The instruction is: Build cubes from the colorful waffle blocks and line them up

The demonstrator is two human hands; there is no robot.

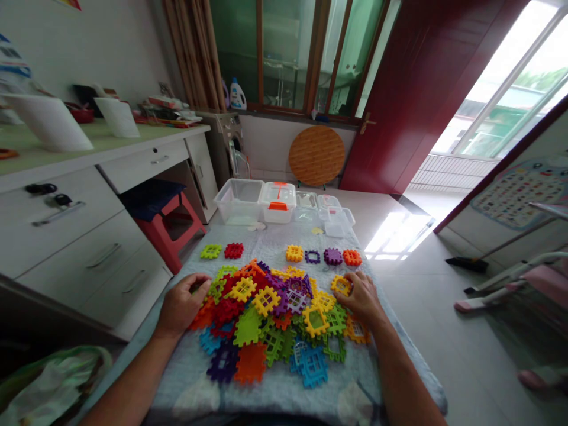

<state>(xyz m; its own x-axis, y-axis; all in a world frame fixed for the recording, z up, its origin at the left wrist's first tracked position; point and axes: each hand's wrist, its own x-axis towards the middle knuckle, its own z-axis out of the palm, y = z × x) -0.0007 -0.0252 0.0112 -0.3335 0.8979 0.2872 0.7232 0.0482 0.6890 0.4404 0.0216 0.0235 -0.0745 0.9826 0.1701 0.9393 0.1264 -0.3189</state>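
Observation:
A heap of colourful plastic interlocking tiles (251,325), some solid and some with window-like openings, lies on the cloth-covered table before me. At its left edge my left hand (181,305) rests with curled fingers, thumb and index tip close together beside green tiles (217,291); anything inside is hidden. My right hand (364,297) grips a yellow window tile (341,285) at the heap's right edge. Behind the heap runs a row: a green stack (210,252), a red stack (234,251), a yellow stack (294,254), a dark purple frame (312,257), a purple stack (332,256) and an orange stack (352,257).
At the table's far end stand an uncovered clear bin (239,204), a lidded box with an orange latch (278,204) and small clear containers (337,223). A red stool (177,228) and white drawers (97,248) are on the left. A broom (465,263) lies right.

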